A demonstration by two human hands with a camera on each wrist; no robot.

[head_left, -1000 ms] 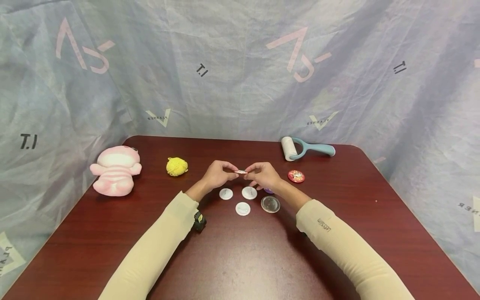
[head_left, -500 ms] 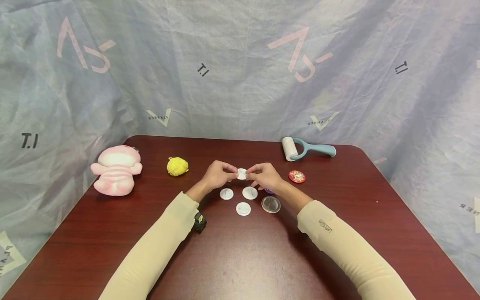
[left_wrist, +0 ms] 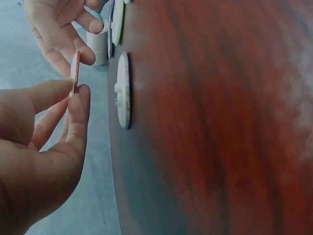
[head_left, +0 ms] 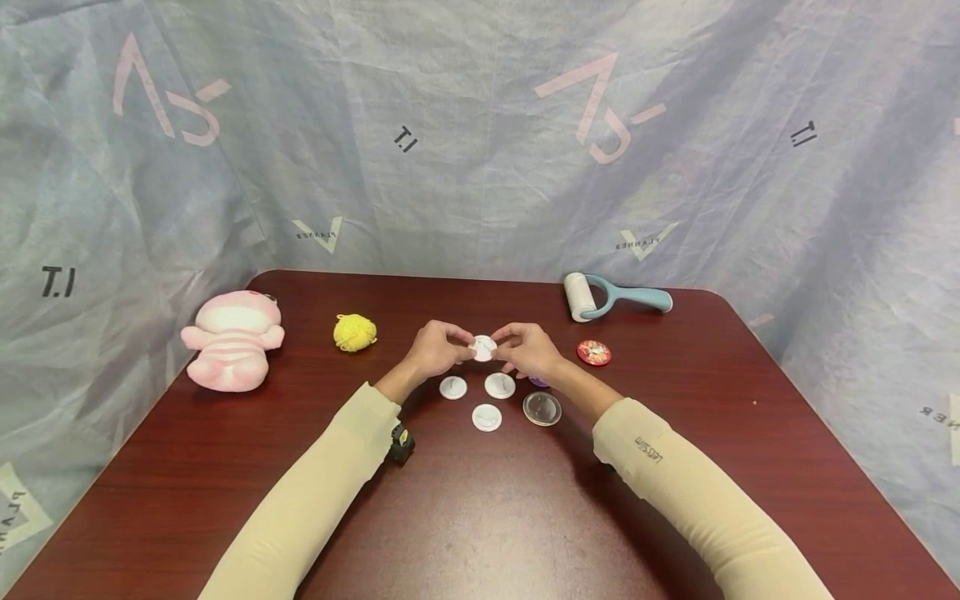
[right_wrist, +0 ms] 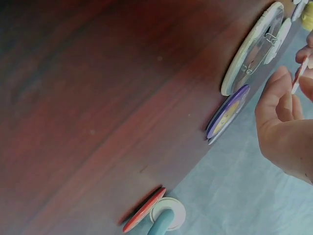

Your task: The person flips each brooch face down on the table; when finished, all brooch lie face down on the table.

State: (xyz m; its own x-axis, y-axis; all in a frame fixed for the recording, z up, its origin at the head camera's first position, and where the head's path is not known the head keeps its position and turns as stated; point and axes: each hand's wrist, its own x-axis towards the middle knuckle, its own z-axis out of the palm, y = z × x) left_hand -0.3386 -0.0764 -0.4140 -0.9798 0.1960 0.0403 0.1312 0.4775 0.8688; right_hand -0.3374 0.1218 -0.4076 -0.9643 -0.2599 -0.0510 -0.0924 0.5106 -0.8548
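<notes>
- Wine-red table (head_left: pixel 465 525) bore three white badges (head_left: pixel 487 417), grouped near, probably for easy reach.
- Left hand (head_left: pixel 433 348): narrow pinch, thumb and fingers on held badge's (head_left: pixel 484 348) left edge.
- Right hand (head_left: pixel 531 350): likewise narrow, pinching right edge.
- Held badge: above table between both hands, probably edge-gripped to leave its white side visible.

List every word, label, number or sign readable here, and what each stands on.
"LetsSlim": right sleeve, upside down.
"PLANNER": backdrop, mirrored, repeated.
"T.I": backdrop, far left, in black.
Large pink backdrop marks: not surely readable.
White badges, red badge, purple badge: any markings too small or blurred to read.
</notes>
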